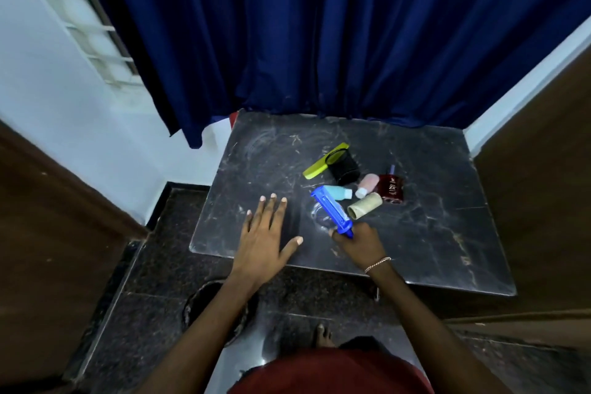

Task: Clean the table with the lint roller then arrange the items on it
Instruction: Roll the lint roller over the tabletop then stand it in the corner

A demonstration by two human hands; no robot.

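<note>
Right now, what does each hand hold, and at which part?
The right hand grips the blue lint roller by its handle end. The left hand holds nothing; it lies open and flat on the table.

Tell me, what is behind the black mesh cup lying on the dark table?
A flat yellow-green comb lies behind the black mesh cup on the dark marbled table. Both its ends show; the cup covers its middle stretch.

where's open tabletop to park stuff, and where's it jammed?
Free: the table right of the maroon bottle, the far strip between the curtain and the green comb, and the far-left corner beyond the left hand. Crowded: mid-table, where the black cup, two small bottles, cardboard tube and lint roller in the right hand cluster.
</note>
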